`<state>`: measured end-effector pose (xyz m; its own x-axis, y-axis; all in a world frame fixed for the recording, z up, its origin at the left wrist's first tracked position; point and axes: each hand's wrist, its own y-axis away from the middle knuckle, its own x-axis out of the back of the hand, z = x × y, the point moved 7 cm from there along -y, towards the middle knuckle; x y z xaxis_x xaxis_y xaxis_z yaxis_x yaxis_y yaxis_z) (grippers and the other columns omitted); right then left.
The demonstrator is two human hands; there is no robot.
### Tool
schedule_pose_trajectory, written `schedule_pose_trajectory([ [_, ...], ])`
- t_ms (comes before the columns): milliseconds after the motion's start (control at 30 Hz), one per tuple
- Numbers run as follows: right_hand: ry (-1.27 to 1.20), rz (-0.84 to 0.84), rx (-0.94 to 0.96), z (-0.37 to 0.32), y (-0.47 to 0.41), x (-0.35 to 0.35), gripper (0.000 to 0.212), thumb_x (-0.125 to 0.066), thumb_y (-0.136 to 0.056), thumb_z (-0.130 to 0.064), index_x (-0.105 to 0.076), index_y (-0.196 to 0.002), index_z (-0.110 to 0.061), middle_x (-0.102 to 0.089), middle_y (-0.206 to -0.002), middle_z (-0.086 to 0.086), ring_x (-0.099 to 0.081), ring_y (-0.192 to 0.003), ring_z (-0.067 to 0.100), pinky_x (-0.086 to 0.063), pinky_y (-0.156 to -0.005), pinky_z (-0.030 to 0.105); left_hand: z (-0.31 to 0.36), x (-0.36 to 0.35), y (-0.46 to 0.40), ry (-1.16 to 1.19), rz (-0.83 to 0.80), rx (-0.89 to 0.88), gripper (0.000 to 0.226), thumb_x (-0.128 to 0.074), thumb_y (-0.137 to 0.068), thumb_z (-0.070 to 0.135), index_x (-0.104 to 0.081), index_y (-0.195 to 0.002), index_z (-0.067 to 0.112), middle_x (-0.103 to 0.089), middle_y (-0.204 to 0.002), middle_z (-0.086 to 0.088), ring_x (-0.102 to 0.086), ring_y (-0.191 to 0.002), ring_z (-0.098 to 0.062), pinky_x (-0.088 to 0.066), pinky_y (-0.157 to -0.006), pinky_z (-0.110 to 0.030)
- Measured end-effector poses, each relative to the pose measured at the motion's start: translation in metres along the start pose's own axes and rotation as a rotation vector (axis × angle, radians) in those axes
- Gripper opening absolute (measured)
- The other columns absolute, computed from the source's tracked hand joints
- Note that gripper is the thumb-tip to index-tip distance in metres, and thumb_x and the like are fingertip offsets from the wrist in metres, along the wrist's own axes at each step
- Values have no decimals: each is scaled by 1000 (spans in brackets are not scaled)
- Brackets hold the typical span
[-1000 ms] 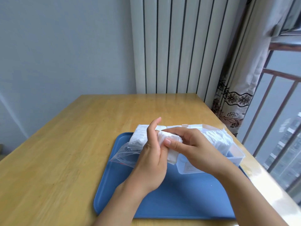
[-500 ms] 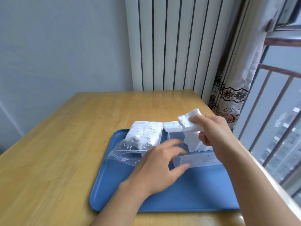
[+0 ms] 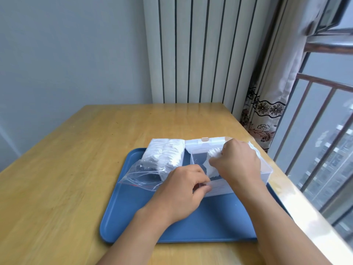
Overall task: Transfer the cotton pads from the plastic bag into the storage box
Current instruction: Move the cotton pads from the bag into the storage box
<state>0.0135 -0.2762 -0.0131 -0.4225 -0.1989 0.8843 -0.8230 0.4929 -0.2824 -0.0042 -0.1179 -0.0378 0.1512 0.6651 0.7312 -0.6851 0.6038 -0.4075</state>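
Both hands busy: right hand presses a clutch of white cotton pads into the clear plastic storage box; left hand pinches its near wall, steadying it. Clear zip bag, still loaded, lies just beyond the left hand.

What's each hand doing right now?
Left hand: closed on the storage box front wall.
Right hand: closed on cotton pads, inside the box.

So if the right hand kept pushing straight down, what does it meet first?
Probably the cotton pads already standing in the storage box; the right hand is inside it, pressing on them. Depth below is unclear.
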Motion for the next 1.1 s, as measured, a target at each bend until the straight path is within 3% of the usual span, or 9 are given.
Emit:
schedule_pose_trajectory([
  [167, 1, 8, 35, -2, -1, -1, 30, -69, -76, -23, -41, -70, -16, -48, -69, 1, -51, -67, 31, -28, -51, 29, 1, -1, 0, 17, 3, 1, 16, -66, -91, 25, -70, -78, 17, -59, -83, 8, -59, -74, -12, -50, -74, -36],
  [333, -297, -12, 92, -1, 3, 10, 47, -88, -63, -48, -56, -66, -14, -58, -60, -1, -55, -56, 20, -36, -50, 30, 3, 2, 1, 24, 12, -11, 4, -69, -91, 22, -71, -90, 21, -59, -88, 12, -60, -73, -10, -50, -73, -28],
  [433, -470, 79, 244, -12, 9, 38, 29, -84, -75, -37, -66, -64, -19, -64, -59, -6, -55, -52, 6, -42, -50, 26, 3, 5, 2, 40, 29, -19, 6, -71, -90, 21, -73, -96, 21, -61, -93, 13, -61, -72, -9, -49, -70, -20],
  [500, -565, -91, 339, -26, 16, 35, 25, -75, -85, -25, -71, -62, -16, -68, -60, -4, -55, -48, 2, -38, -49, 15, 3, 7, 2, 60, 40, -19, 8, -73, -88, 21, -73, -96, 21, -62, -95, 13, -62, -71, -9, -52, -71, -25],
  [600, -466, -377, 418, -41, 31, 7, 29, -58, -87, -12, -64, -59, -6, -59, -52, 7, -44, -47, 13, -40, -52, 30, -1, 5, 1, 83, 52, -12, 8, -74, -86, 20, -74, -93, 19, -63, -92, 11, -62, -68, -11, -54, -69, -32],
  [767, -309, -310, 377, -41, 29, 0, 27, -46, -89, -19, -66, -75, -6, -67, -65, 10, -59, -67, 30, -52, -66, 41, -3, 3, 0, 75, 44, -16, 9, -73, -87, 20, -76, -95, 18, -66, -93, 11, -62, -67, -11, -54, -68, -32],
  [933, -110, -463, 307, -32, 33, -21, 35, -44, -93, -25, -38, -61, -14, -46, -68, 6, -40, -71, 26, -28, -55, 35, 7, 8, 3, 49, 50, -73, 5, -70, -83, 11, -72, -82, 16, -60, -81, 8, -60, -62, -9, -51, -60, -24],
  [1033, -165, -459, 241, -26, 27, -26, 38, -39, -96, -30, -43, -64, -11, -48, -69, 7, -45, -73, 29, -30, -57, 36, 20, 41, 8, 124, 233, -128, 23, -61, -68, -1, -74, -81, 13, -66, -81, 3, -54, -56, -10, -38, -52, -15],
  [1100, -172, -405, 255, -28, 27, -23, 42, -38, -97, -33, -46, -66, -7, -50, -67, 8, -47, -68, 29, -35, -57, 36, 15, 71, 12, 77, 359, -115, 41, -59, -60, -2, -74, -94, 16, -68, -94, 4, -56, -73, -10, -38, -62, -12],
])
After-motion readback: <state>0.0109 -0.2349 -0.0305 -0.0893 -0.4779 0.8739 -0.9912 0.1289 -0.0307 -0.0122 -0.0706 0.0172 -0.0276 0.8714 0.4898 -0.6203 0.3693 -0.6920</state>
